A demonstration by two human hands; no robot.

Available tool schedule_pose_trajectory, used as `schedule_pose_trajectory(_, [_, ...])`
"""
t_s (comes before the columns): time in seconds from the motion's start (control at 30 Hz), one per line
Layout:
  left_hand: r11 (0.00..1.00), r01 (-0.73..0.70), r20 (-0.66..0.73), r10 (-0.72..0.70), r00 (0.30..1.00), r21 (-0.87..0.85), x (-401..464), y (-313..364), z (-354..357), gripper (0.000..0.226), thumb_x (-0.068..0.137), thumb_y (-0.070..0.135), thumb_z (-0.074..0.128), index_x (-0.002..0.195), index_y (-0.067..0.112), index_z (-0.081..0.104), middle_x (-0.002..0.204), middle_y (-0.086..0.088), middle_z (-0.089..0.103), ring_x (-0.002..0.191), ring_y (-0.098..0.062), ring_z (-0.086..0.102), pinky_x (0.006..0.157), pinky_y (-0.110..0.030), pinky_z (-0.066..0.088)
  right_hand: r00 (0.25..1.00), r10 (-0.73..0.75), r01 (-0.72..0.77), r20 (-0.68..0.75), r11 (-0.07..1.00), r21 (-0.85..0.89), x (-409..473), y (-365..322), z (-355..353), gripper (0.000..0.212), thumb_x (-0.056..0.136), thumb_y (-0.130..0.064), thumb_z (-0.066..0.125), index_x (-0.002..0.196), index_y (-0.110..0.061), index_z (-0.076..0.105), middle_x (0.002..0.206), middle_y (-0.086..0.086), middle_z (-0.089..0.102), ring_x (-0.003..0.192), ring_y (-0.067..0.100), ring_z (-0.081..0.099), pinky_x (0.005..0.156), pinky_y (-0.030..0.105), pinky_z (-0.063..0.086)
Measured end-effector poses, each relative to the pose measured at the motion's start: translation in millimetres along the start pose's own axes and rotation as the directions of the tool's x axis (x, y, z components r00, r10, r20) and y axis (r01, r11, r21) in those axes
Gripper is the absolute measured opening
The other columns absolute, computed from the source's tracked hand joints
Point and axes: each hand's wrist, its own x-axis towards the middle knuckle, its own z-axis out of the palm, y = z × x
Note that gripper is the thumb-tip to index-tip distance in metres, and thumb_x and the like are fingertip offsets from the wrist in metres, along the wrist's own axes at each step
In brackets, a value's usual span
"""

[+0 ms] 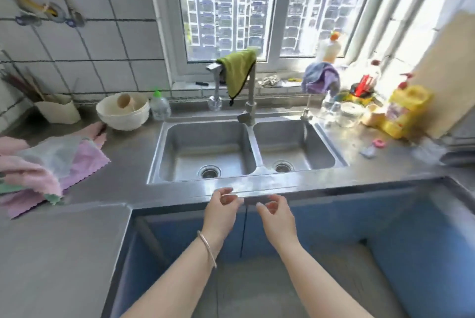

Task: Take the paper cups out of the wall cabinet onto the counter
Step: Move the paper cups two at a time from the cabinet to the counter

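Both hands hovering empty at the counter (257,187) edge: left hand (223,211) and right hand (276,214), fingers loosely curled, gripping nothing. Wall cabinet and paper cups aren't showing in view, presumably overhead, so neither hand is looking nearer.

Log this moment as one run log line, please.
stage: before reach | left hand: empty, open | right hand: empty, open | both at counter front edge | wall cabinet, paper cups: not in view
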Motion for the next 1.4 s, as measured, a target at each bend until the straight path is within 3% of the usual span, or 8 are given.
schedule_pose_trajectory(0.13, [0.997, -0.05, 0.21, 0.036, 0.977, 0.06, -28.7, 16.8, 116.9, 0.029, 0.084, 0.017, 0.064, 0.112, 0.018, 0.054, 0.094, 0.007, 0.062, 0.078, -0.011, 0.057, 0.063, -0.023, 0.042, 0.983, 0.037, -0.031, -0.179, 0.999, 0.035, 3.5, 29.2, -111.7, 0.039, 0.088, -0.027, 0.058, 0.123, -0.015, 0.048, 0.106, 0.001, 0.056, 0.093, 0.014, 0.051, 0.08, 0.024, 0.034])
schedule_pose_trajectory(0.23, [0.992, -0.089, 0.35, 0.055, 0.935, 0.084, -57.7, 24.0, 202.5, 0.034, 0.083, 0.018, 0.065, 0.115, 0.015, 0.054, 0.098, 0.004, 0.064, 0.089, -0.017, 0.059, 0.073, -0.027, 0.043, 0.955, 0.07, -0.058, -0.289, 0.997, 0.05, 0.4, 51.5, -194.6, 0.036, 0.088, -0.027, 0.058, 0.121, -0.014, 0.05, 0.106, 0.003, 0.057, 0.092, 0.016, 0.052, 0.08, 0.025, 0.037])
schedule_pose_trajectory(0.33, [0.987, -0.128, 0.479, 0.067, 0.875, 0.095, -88.0, 35.6, 280.6, 0.035, 0.084, 0.019, 0.063, 0.117, 0.016, 0.052, 0.108, -0.001, 0.064, 0.092, -0.015, 0.059, 0.07, -0.024, 0.044, 0.914, 0.104, -0.074, -0.391, 0.993, 0.09, -4.6, 69.7, -273.6, 0.035, 0.088, -0.028, 0.058, 0.12, -0.015, 0.051, 0.104, 0.002, 0.057, 0.093, 0.017, 0.054, 0.083, 0.029, 0.044])
schedule_pose_trajectory(0.57, [0.96, -0.269, 0.696, 0.145, 0.703, 0.072, -138.3, 80.0, 431.3, 0.038, 0.084, 0.017, 0.065, 0.119, 0.014, 0.053, 0.108, -0.004, 0.064, 0.096, -0.016, 0.061, 0.083, -0.032, 0.049, 0.768, 0.129, -0.076, -0.628, 0.991, 0.11, -11.1, 81.6, -423.9, 0.029, 0.088, -0.028, 0.056, 0.114, -0.015, 0.052, 0.094, -0.003, 0.056, 0.091, 0.018, 0.054, 0.078, 0.027, 0.041])
schedule_pose_trajectory(0.87, [0.921, -0.385, 0.817, 0.259, 0.515, -0.049, -138.7, 154.2, 588.0, 0.035, 0.08, 0.018, 0.068, 0.112, 0.019, 0.056, 0.101, -0.001, 0.068, 0.09, -0.018, 0.064, 0.089, -0.038, 0.051, 0.594, 0.068, 0.0, -0.802, 0.996, 0.085, 40.6, 58.8, -557.5, 0.034, 0.088, -0.03, 0.057, 0.118, -0.015, 0.052, 0.105, 0.001, 0.061, 0.094, 0.017, 0.058, 0.084, 0.032, 0.048])
schedule_pose_trajectory(1.07, [0.879, -0.446, 0.851, 0.358, 0.384, -0.169, -114.9, 230.7, 675.9, 0.031, 0.082, 0.017, 0.065, 0.111, 0.019, 0.055, 0.093, 0.006, 0.064, 0.083, -0.01, 0.06, 0.082, -0.032, 0.049, 0.44, -0.029, 0.028, -0.898, 0.999, -0.019, 98.1, 20.4, -636.6, 0.034, 0.089, -0.033, 0.056, 0.119, -0.017, 0.052, 0.102, -0.004, 0.058, 0.086, 0.011, 0.053, 0.061, 0.014, 0.037])
schedule_pose_trajectory(1.23, [0.826, -0.513, 0.853, 0.427, 0.301, -0.232, -103.7, 291.2, 740.7, 0.027, 0.083, 0.021, 0.064, 0.108, 0.025, 0.054, 0.085, 0.017, 0.059, 0.087, -0.012, 0.06, 0.084, -0.029, 0.049, 0.333, -0.109, 0.041, -0.937, 0.994, -0.101, 133.7, -21.1, -697.5, 0.034, 0.09, -0.033, 0.054, 0.121, -0.017, 0.051, 0.096, -0.007, 0.056, 0.08, 0.008, 0.052, 0.063, 0.022, 0.038])
schedule_pose_trajectory(1.4, [0.796, -0.515, 0.837, 0.49, 0.243, -0.317, -106.7, 339.8, 798.1, 0.028, 0.084, 0.02, 0.061, 0.109, 0.027, 0.053, 0.086, 0.015, 0.06, 0.077, -0.003, 0.058, 0.065, -0.018, 0.046, 0.286, -0.176, 0.048, -0.942, 0.984, -0.17, 157.4, -59.0, -761.3, 0.034, 0.09, -0.033, 0.054, 0.121, -0.018, 0.051, 0.089, -0.012, 0.052, 0.087, 0.01, 0.053, 0.077, 0.024, 0.04])
